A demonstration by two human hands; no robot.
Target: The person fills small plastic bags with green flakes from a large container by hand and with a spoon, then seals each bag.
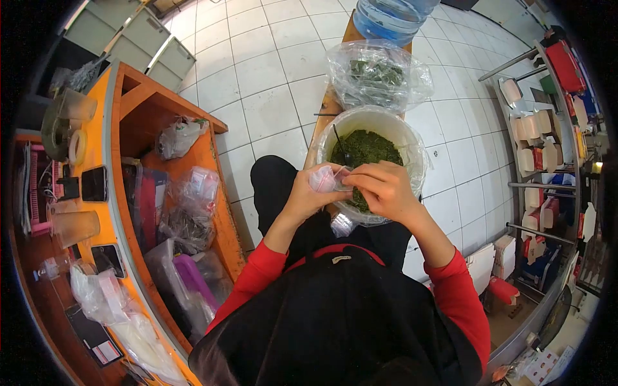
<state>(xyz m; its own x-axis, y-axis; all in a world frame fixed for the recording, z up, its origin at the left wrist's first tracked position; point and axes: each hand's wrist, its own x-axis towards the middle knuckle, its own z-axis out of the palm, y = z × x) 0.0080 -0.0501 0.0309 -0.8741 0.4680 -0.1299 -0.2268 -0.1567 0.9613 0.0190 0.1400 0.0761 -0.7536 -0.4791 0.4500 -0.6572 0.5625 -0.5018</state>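
My left hand (308, 198) is closed around a bunch of small clear plastic bags (322, 179) with pinkish-white markings. My right hand (386, 188) pinches the thin edge of a plastic bag beside the left fingers. Both hands are over the near rim of a white bucket (415, 138) lined with clear plastic. Inside it is a dark green chopped mixture (373, 147), partly hidden by my right hand. A black spoon (341, 145) stands in the mixture, its handle leaning on the rim.
Behind the bucket, a clear plastic bag (376, 74) of green packets and a blue water jug (393, 19) rest on a wooden bench (325, 128). An orange counter (106, 154) with phones and plastic cups is at left. Metal shelves (541, 186) hold several boxes at right.
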